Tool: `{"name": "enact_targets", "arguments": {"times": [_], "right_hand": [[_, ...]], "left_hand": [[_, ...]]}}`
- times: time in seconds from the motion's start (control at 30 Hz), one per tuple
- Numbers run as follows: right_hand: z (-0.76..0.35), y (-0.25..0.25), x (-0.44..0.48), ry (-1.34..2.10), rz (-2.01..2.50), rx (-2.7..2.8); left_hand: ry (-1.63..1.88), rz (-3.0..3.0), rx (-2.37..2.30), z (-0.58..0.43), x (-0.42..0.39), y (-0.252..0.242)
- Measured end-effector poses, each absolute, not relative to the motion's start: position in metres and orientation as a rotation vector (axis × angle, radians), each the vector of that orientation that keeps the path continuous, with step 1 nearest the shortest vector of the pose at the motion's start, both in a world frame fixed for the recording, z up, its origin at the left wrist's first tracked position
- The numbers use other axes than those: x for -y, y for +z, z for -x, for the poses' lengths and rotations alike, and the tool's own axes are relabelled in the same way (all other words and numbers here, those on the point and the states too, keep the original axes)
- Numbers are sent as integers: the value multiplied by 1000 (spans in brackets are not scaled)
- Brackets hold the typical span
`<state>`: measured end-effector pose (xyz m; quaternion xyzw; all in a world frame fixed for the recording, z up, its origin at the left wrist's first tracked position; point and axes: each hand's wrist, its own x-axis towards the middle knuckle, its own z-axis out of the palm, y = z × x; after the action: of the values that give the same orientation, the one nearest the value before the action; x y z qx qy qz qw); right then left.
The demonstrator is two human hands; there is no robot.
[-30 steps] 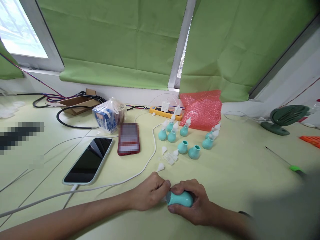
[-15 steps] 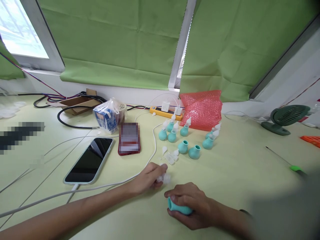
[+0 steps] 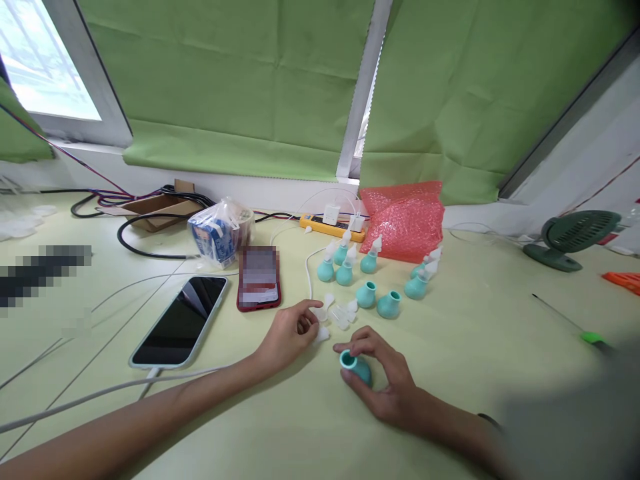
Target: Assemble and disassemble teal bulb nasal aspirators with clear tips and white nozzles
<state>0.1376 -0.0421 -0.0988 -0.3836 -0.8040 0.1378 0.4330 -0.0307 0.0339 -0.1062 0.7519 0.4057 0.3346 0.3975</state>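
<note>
My right hand (image 3: 387, 387) grips a teal rubber bulb (image 3: 357, 368) that stands on the pale table (image 3: 475, 333) with its open neck up and no tip on it. My left hand (image 3: 287, 333) reaches forward, its fingertips pinching a small clear tip (image 3: 319, 312) at the edge of a pile of loose clear tips (image 3: 343, 313). Another clear tip (image 3: 323, 333) lies beside that hand. Past the pile stand two open teal bulbs (image 3: 377, 299) and several teal bulbs fitted with clear tips (image 3: 345, 263).
A black phone (image 3: 181, 320) on a white cable (image 3: 100, 393) and a red phone (image 3: 259, 279) lie to the left. Behind are a wrapped blue carton (image 3: 215, 235), a yellow power strip (image 3: 333, 227), pink bubble wrap (image 3: 406, 217), a green fan (image 3: 570, 237) and a green-handled tool (image 3: 575, 323).
My left hand pulled the clear tip off the bulb and carried it forward to the pile. My right hand turned the bulb upright and moved it forward.
</note>
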Motion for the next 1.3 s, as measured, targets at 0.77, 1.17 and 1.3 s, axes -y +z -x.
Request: {"name": "enact_targets", "arguments": {"times": [0.77,1.17,1.3], "right_hand": [[-181,-95,-9,-290,1346,1836],[-174,-48,-52,-323,1639,2284],[-171,-59,-62,-285,1651,2293]], "left_hand": [[641,-2914,-799,33,-20,-108],[600,-2992,-752,34,-15,-104],[596,-3021,-744,35,-14,-103]]}}
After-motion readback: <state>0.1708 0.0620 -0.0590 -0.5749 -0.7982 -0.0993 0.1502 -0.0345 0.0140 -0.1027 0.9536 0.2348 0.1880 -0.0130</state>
